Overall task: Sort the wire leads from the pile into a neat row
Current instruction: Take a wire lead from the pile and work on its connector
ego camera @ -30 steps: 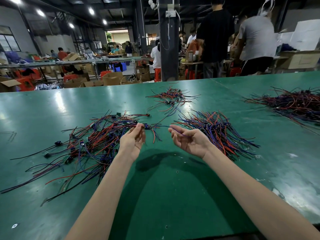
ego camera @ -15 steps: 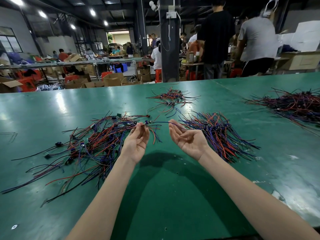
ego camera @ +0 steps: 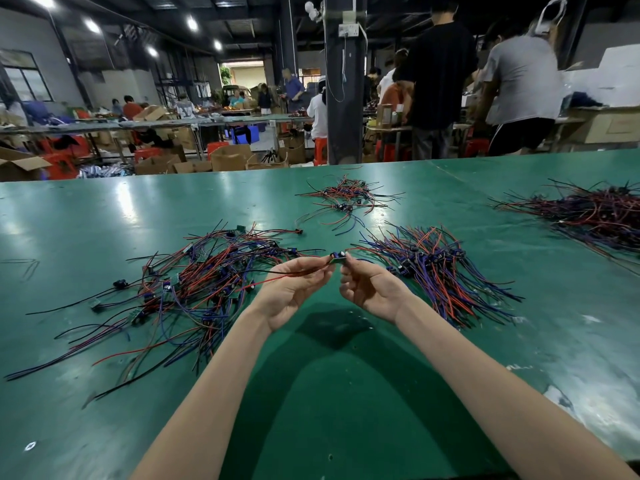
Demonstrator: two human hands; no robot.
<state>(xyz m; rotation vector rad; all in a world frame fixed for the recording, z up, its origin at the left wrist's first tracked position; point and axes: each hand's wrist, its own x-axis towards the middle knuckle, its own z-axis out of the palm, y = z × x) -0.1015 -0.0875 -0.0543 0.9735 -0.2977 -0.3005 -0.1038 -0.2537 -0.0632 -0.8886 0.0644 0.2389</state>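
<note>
Pile left, row right — both on the table.

**Held wire lead**: the small green board is pinched between the left hand and the right hand. Its ends are covered by the fingers, and its markings are too small to read.

**Loose pile**: the parts among the wires are too small to identify, and single leads cannot be told apart.

**Wire bundle**: its near left side is hidden behind the right hand and wrist.

**Far wire heap**: cut off by the right edge.

**Tabletop**: cut off at the left, right and lower edges.

**Forearms**: both run out at the lower edge.

**Standing person in black**: head cut by the upper edge. The workers farther back are blurred.
</note>
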